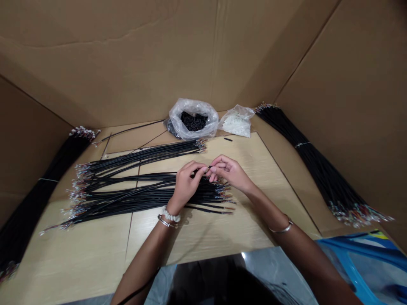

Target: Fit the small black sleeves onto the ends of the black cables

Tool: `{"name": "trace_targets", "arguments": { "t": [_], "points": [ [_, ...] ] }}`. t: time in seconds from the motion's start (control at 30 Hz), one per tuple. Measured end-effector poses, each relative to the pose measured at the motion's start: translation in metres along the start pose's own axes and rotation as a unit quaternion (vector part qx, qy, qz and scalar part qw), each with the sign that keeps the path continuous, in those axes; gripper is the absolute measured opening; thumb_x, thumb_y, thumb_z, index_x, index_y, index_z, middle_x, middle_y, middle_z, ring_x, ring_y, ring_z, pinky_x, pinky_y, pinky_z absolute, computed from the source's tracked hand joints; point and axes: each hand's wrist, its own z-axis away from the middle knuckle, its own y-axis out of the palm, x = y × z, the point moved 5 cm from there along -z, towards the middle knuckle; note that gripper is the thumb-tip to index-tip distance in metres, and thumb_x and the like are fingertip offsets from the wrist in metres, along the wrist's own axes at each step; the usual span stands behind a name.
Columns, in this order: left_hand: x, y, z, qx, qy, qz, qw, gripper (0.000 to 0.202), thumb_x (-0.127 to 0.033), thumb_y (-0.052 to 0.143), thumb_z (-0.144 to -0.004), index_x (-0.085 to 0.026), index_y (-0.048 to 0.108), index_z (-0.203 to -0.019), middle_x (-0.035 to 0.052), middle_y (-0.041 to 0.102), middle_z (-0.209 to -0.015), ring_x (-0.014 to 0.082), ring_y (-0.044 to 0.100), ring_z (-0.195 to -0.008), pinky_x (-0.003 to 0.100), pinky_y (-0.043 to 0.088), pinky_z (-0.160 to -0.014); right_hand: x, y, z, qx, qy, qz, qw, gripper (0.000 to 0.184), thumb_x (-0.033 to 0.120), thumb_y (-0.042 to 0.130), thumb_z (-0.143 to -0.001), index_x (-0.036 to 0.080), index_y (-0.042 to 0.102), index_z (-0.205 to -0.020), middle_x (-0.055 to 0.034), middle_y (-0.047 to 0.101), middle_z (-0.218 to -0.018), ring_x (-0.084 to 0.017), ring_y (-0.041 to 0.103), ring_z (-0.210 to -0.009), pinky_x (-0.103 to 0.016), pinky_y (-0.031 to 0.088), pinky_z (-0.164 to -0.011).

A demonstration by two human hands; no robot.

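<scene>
A person is sitting at a wood-grain counter [190, 241], walled in by cardboard panels [190, 55]. The left hand [187, 184] and right hand [230, 173] are working together just above a spread of thin black cables [152, 195], the fingertips [199, 169] of both closing in a pinch on a thin dark piece [209, 167], too small to identify from here. The cables are lying loose across the counter, ends fanned and tipped with small multicoloured terminals [222, 190]. They look light and limp, liable to slide apart; the tiny terminals seem fragile, so the black sheath just behind them looks the place to hold. A tied cable bundle [305, 154] is lying to the right, another [41, 199] to the left. A clear plastic bag of small black parts [192, 120] is sitting beyond, beside a bag of white parts [237, 123].
</scene>
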Motion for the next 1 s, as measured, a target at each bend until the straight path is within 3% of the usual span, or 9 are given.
{"name": "trace_targets", "arguments": {
  "t": [0.23, 0.6, 1.0],
  "points": [
    [0.000, 0.001, 0.000, 0.031, 0.004, -0.007, 0.999, 0.030, -0.038, 0.052, -0.087, -0.014, 0.068, -0.084, 0.0013, 0.062, -0.083, 0.0000, 0.053, -0.077, 0.011, 0.038, -0.073, 0.004, 0.000, 0.002, -0.001, -0.031, 0.024, 0.999, 0.026, 0.036, 0.065, -0.083, 0.015, 0.052, -0.089, -0.0027, 0.066, -0.074, -0.011, 0.065, -0.062, -0.022, 0.050, -0.059],
    [0.000, -0.002, -0.004, 0.060, -0.007, 0.040, 0.997, 0.030, -0.038, 0.053, -0.086, -0.013, 0.068, -0.083, 0.0011, 0.062, -0.081, -0.0002, 0.052, -0.075, 0.010, 0.039, -0.073, -0.004, -0.003, -0.001, 0.051, 0.012, -0.032, 0.998, 0.027, 0.036, 0.066, -0.082, 0.015, 0.051, -0.090, -0.0045, 0.069, -0.080, -0.011, 0.063, -0.059, -0.023, 0.050, -0.058],
    [0.000, -0.001, -0.002, 0.069, -0.007, 0.024, 0.997, 0.033, -0.041, 0.052, -0.087, -0.013, 0.068, -0.082, 0.0021, 0.062, -0.083, 0.0008, 0.053, -0.078, 0.012, 0.038, -0.075, 0.010, -0.001, 0.006, 0.007, -0.058, 0.110, 0.992, 0.023, 0.036, 0.059, -0.087, 0.014, 0.054, -0.093, -0.0053, 0.066, -0.079, -0.012, 0.063, -0.064, -0.024, 0.049, -0.062]
  ]
}}
